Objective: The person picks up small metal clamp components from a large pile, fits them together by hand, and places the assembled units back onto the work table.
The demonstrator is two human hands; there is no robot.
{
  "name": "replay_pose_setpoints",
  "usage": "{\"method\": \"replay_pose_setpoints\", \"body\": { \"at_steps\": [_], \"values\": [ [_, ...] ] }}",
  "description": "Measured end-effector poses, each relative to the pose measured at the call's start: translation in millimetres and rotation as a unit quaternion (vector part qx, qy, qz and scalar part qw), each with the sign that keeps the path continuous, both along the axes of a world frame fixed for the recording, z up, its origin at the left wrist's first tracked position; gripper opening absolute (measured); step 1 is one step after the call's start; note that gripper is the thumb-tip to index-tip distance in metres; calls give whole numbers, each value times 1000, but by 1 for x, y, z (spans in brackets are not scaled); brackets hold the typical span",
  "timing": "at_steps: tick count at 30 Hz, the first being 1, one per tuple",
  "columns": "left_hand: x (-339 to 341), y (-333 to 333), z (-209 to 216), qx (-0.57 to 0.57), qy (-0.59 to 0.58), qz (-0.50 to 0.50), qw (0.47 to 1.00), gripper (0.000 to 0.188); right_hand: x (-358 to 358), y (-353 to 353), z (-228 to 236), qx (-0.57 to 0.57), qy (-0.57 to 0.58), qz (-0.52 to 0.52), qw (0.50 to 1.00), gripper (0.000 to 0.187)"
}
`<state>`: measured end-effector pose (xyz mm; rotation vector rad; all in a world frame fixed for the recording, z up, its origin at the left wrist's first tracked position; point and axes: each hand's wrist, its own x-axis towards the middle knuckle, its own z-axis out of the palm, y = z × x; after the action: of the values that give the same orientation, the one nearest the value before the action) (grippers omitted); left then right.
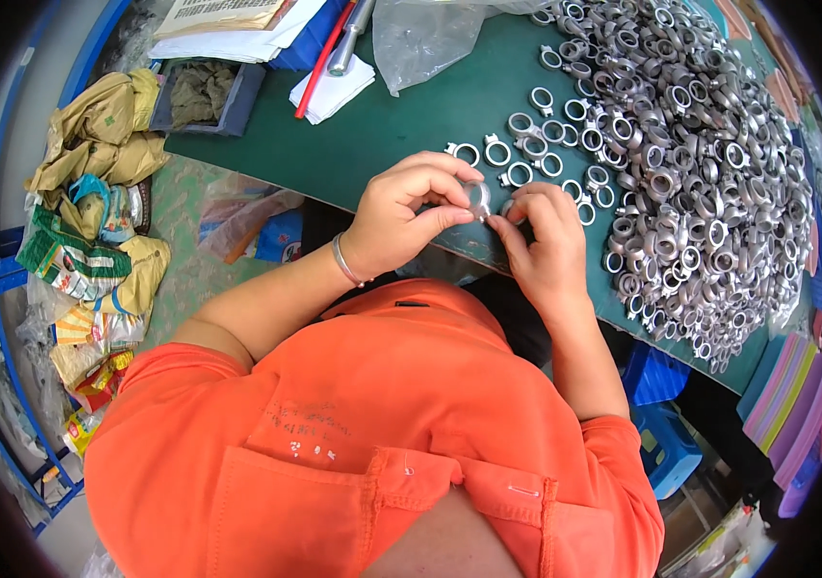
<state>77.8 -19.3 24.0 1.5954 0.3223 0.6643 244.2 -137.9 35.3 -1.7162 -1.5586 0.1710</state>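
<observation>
A small grey metal ring (pixel 479 197) with a lug is held up just over the table's near edge, between my two hands. My left hand (pixel 409 210) pinches its left side with thumb and fingers. From the other side my right hand (pixel 544 236) closes thumb and fingertips on its lower right. Part of the ring is hidden behind the fingers. Several loose rings (pixel 518 173) of the same kind lie flat just beyond my hands. To the right of them rises a big heap of such metal rings (pixel 709 183).
The green table (pixel 334 159) carries a red pen-like stick (pixel 326 58), a metal tool (pixel 350 39), white paper (pixel 339 91) and a clear plastic bag (pixel 425 43). A grey bin with cloth (pixel 207 96) sits at the far left corner. Blue stools (pixel 663 448) stand below, right.
</observation>
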Motion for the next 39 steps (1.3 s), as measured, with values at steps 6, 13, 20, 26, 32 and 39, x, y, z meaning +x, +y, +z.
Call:
{"method": "replay_pose_setpoints", "body": {
  "at_steps": [6, 13, 20, 26, 32, 39],
  "values": [
    [1, -6, 5, 15, -61, 22, 998, 32, -8, -11, 2, 48, 415, 53, 907, 34],
    [-2, -13, 22, -191, 10, -6, 981, 20, -13, -15, -5, 47, 714, 94, 692, 17],
    [-4, -14, 14, -294, -34, -47, 954, 12, -15, -16, -2, 20, 752, 74, 654, 14],
    [-3, -17, 9, -325, -66, -74, 941, 10, -15, -18, 0, 9, 756, 70, 651, 18],
    [-4, -18, 9, -322, -73, -80, 940, 10, -19, -18, 1, -1, 759, 50, 649, 19],
    [-6, -19, 8, -289, -69, -85, 951, 9, -16, -20, 1, 7, 766, 71, 638, 16]
  ]
}}
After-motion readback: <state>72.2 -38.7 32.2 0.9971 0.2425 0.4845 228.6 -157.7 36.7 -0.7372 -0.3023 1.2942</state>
